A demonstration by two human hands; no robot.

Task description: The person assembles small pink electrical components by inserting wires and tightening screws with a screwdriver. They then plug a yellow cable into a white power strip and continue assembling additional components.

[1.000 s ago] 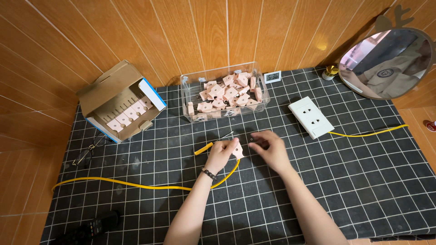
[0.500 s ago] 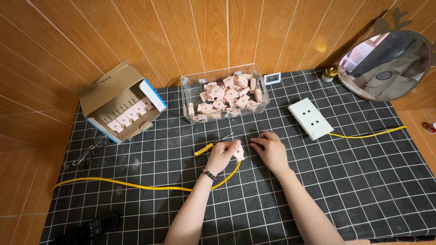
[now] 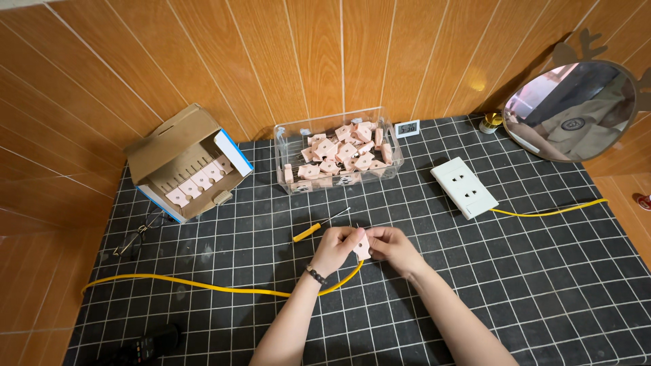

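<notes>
L hand [image 3: 333,245]: forearm up from bottom edge, wrist w/ dark band, fingers pinched on pink plug's left side.
R hand [image 3: 393,245]: forearm angled in from lower right, fingers closed on plug's right side.
Pink plug [image 3: 362,244]: between both sets of fingers, just above bench [image 3: 529,285].
Yellow cable [image 3: 203,286]: runs left from below fingers.
Screwdriver [image 3: 319,226]: just up-left of fingers.

Bright even light, sharp focus, soft shadows under forearms, wide-angle bending at edges.
</notes>
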